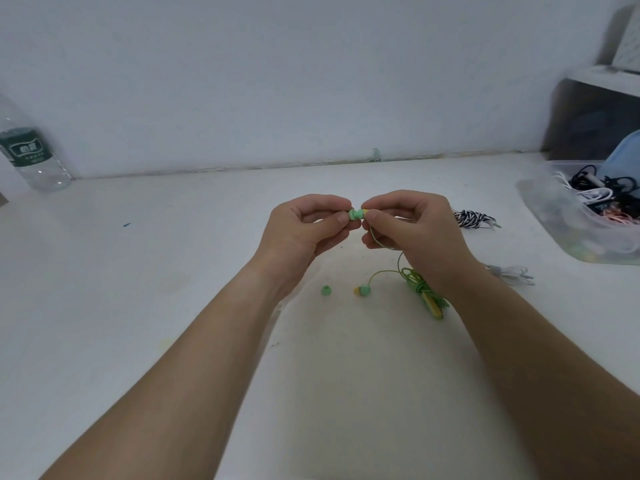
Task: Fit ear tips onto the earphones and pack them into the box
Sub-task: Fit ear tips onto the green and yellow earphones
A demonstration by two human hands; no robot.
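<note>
Above the white table, my left hand (304, 233) pinches a green ear tip (354, 214) against the yellow nozzle of a green earbud (366, 213), which my right hand (412, 230) pinches. The earbud's green cable runs down from my right hand to a coiled bundle (424, 292) on the table. The second earbud (362, 291), green with a bare yellow nozzle, lies on the table below my hands. A loose green ear tip (326, 290) lies just left of it.
A clear plastic box (554, 216) holding several tangled earphones stands at the right. Black-and-white braided earphones (472, 219) and a grey cable (512, 273) lie right of my hands. A water bottle (31, 157) stands at the far left by the wall.
</note>
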